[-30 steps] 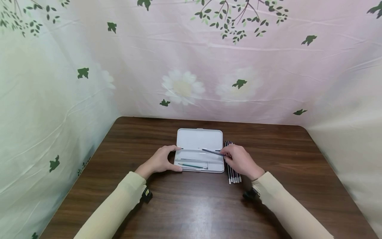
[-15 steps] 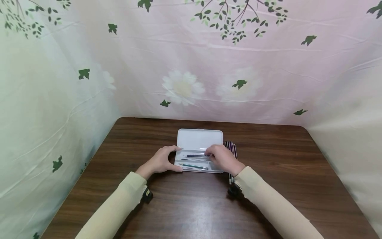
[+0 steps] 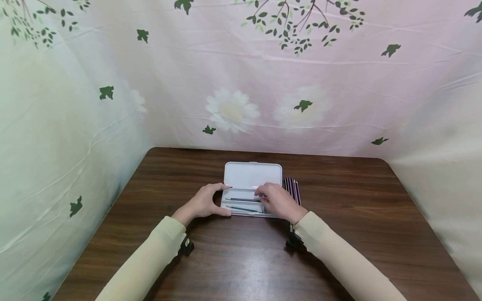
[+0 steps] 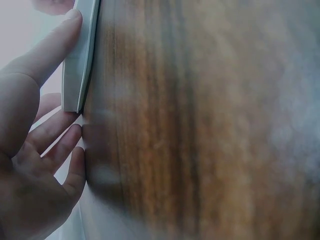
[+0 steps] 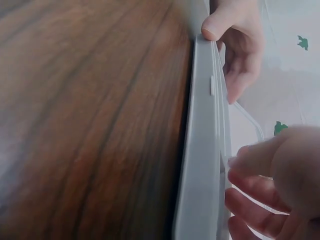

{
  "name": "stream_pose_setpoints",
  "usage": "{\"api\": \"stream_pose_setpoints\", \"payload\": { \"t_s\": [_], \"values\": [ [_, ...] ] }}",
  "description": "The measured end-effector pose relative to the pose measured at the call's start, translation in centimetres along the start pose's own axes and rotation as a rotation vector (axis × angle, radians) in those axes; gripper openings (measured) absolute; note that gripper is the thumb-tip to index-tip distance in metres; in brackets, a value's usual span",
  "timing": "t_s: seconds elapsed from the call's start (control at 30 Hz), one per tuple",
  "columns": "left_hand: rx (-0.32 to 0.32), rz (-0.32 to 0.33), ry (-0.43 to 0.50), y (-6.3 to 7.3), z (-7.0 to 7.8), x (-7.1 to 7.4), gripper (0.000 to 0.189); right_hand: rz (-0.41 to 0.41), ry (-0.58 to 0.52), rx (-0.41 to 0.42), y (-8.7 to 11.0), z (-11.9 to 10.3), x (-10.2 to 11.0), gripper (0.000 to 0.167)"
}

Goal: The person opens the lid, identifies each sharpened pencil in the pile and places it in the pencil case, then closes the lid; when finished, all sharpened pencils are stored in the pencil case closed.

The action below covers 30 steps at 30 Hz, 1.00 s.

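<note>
A white pencil case point(image 3: 253, 173) lies with its lid folded back on the table. My left hand point(image 3: 203, 202) holds its left end, thumb on the near edge and fingers toward the far side. In the left wrist view the thumb presses the case's side wall point(image 4: 80, 65). Inside, a dark pencil point(image 3: 241, 200) lies lengthwise, with a green pencil point(image 3: 242, 208) in the nearer compartment. Over the right part of the case is my right hand point(image 3: 278, 201), fingers loosely bent with nothing visible between them. It hides that end of the tray.
A bundle of dark and purple striped pencils point(image 3: 293, 187) lies just right of the case, partly under my right forearm. The brown wooden table point(image 3: 241, 259) meets a printed cloth point(image 3: 233, 71) at the back and sides.
My right hand has carried a dark pencil from the right into the case and let it go there. The pencil now lies flat. My left hand has stayed on the case.
</note>
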State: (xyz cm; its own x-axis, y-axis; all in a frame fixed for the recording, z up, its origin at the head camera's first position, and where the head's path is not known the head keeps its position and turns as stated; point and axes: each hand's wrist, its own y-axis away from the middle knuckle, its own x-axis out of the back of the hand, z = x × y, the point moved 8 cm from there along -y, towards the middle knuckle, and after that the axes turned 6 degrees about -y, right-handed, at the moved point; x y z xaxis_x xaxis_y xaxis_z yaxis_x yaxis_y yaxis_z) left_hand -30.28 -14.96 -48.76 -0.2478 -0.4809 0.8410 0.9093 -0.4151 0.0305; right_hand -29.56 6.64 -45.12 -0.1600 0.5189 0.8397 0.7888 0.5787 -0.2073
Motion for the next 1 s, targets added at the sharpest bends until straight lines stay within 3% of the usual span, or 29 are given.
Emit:
{"api": "stream_pose_setpoints", "payload": {
  "t_s": [0.3,0.77,1.0],
  "values": [
    [0.002,-0.001,0.004,0.0,0.0,-0.2,0.091,0.107,0.033,0.073,3.3,-0.2,2.1,0.019],
    [0.024,-0.002,0.009,0.1,-0.1,-0.3,0.091,0.173,0.05,-0.075,8.2,5.6,5.5,0.026],
    [0.028,-0.004,0.014,0.1,-0.2,-0.2,0.09,0.163,0.007,-0.134,9.4,7.5,6.2,0.022]
  ]
}}
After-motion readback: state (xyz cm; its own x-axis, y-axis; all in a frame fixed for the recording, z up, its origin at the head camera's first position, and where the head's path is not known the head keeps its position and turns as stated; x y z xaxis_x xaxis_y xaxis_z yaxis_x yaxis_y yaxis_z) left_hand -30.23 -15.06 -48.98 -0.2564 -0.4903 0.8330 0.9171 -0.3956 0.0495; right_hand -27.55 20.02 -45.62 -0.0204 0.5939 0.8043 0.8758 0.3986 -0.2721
